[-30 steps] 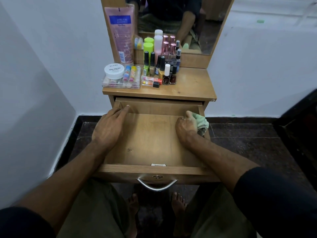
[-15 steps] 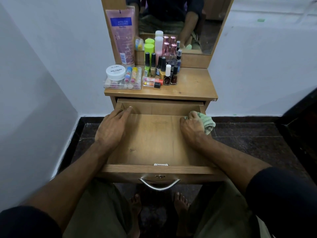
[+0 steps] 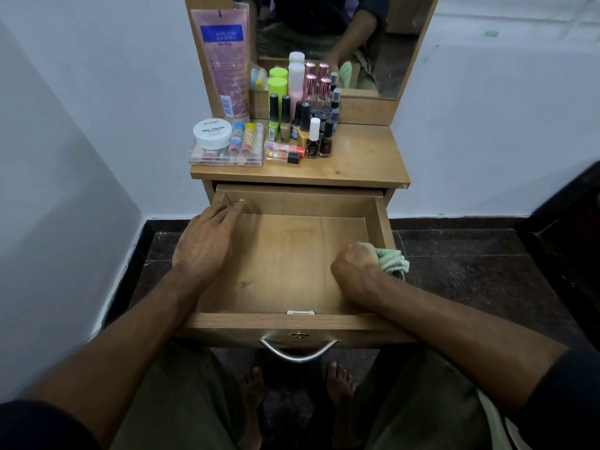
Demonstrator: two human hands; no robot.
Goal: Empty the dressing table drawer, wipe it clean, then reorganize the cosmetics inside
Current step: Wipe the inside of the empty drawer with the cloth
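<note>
White walls frame a wooden dressing table (image 3: 363, 164) whose drawer (image 3: 292, 264) stands pulled out and bare. Bottles (image 3: 302, 118) and a clear box (image 3: 227, 154) of lip balms crowd the tabletop. Left hand (image 3: 204, 245) rests flat, fingers straight, inside the drawer; right hand (image 3: 354, 264) grips a green cloth (image 3: 391, 259) against its right wall.

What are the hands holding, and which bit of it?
The right hand grips a bunched green cloth around its middle, at the drawer's right side. The left hand holds nothing; it rests flat inside.
</note>
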